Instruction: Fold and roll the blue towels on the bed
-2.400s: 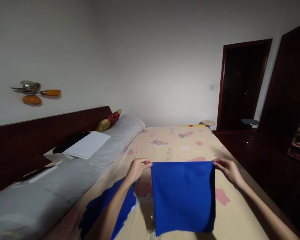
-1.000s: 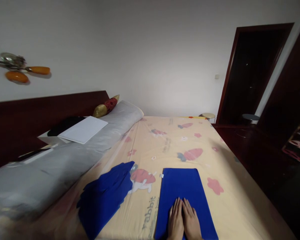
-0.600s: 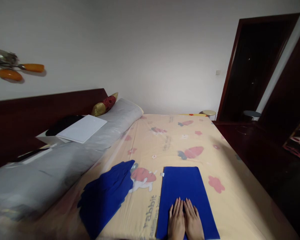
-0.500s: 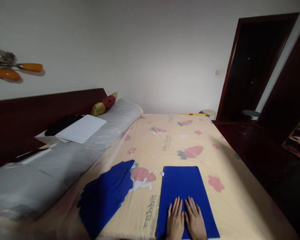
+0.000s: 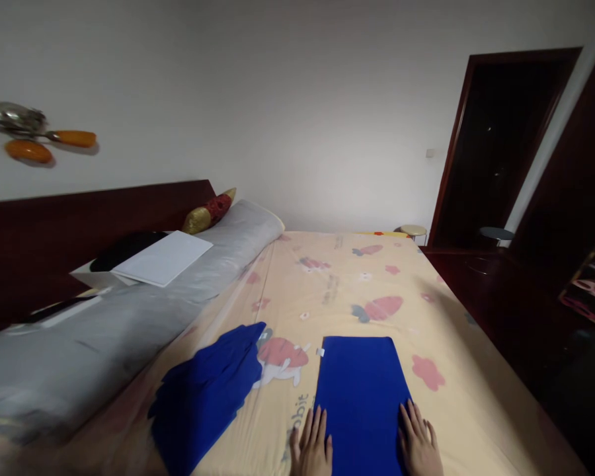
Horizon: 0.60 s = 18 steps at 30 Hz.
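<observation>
A flat, folded blue cloth [image 5: 359, 396] with a small white tag at its left edge lies on the bed's patterned sheet [image 5: 322, 297]. My left hand [image 5: 313, 449] rests at the cloth's left edge, fingers stretched out. At the opposite edge, my right hand [image 5: 420, 444] lies with its fingers extended, their tips on the cloth's border. Neither hand grips anything. To the left sits a second blue cloth [image 5: 208, 396], loosely heaped and wrinkled.
Along the dark headboard [image 5: 94, 205] runs a long grey plastic-covered roll [image 5: 129, 337]. A white board [image 5: 163, 258] and a red-and-gold cushion [image 5: 209, 211] rest by it. Two stools, one beige [image 5: 413, 231] and one dark [image 5: 496, 233], stand near the doorway.
Both hands have parted from the middle of the folded cloth, the left sliding to its left edge and the right to its right edge. The camera view has tilted up slightly.
</observation>
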Available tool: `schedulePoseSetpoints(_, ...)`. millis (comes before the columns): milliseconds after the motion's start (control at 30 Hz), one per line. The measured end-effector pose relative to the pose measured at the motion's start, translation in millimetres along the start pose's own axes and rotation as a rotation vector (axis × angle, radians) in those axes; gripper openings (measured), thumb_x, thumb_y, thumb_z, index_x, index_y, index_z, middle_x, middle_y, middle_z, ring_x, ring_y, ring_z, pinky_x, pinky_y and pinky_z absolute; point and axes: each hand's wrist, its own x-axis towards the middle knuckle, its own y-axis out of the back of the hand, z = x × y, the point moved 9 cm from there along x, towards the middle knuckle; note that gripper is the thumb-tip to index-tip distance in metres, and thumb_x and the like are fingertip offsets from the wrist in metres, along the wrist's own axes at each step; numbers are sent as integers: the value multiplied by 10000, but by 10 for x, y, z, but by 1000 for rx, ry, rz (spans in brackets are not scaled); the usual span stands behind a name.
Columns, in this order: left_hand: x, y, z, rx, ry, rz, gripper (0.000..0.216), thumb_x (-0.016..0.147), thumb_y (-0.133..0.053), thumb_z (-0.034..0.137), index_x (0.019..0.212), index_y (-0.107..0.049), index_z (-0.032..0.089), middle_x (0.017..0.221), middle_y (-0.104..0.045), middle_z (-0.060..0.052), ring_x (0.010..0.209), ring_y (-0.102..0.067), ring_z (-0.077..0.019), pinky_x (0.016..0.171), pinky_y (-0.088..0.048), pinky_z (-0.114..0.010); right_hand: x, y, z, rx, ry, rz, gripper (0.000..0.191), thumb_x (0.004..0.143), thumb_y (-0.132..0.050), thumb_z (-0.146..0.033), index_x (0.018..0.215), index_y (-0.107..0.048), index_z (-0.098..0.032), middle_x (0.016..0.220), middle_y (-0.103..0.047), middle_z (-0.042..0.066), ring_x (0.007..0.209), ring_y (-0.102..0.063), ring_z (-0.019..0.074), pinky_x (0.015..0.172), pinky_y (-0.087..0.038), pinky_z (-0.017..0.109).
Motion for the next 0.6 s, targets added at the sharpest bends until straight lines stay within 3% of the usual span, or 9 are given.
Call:
schedulePoseSetpoints(67,28,-37,100,11,-8,65,559,883,-351,240,1415,-240,367,1467,-420,26,1334,-445,-242,1078,-335,-550,30,-42,-147,6,11,3,544,921,-282,-450,1415,-383,-248,1513,-297,35,1396,-307,253,1110,-339,516)
schedulePoseSetpoints(233,136,-235,730,-26,-228,208,651,832,-396,181,1441,-211,319,1453,-446,48,1297,-488,-180,1038,-416,-407,113,-202,-818,118,164,-108,507,929,-292,-388,1420,-350,-275,1510,-280,-1,1397,-293,209,1125,-339,451)
schedulePoseSetpoints(300,181,-386,875,-30,-278,215,663,815,-405,164,1438,-229,310,1430,-474,45,1269,-516,-172,1010,-444,-377,158,-289,-972,136,199,-137,516,909,-325,-336,1421,-339,-282,1508,-276,-6,1396,-288,207,1126,-338,449)
schedulePoseSetpoints(467,220,-775,816,-71,-286,148,604,839,-413,213,1416,-280,332,1387,-516,41,1224,-558,-168,978,-474,-368,247,-590,-929,127,220,-132,514,868,-401,-328,1380,-422,-286,1464,-348,23,1351,-374,237,1082,-406,455)
schedulePoseSetpoints(600,196,-871,748,-94,-261,138,561,876,-422,298,1416,-275,342,1405,-496,37,1239,-546,-180,1005,-458,-386,243,-666,-861,118,224,-46,497,873,-415,-354,1367,-439,-310,1454,-367,19,1336,-397,246,1058,-435,454)
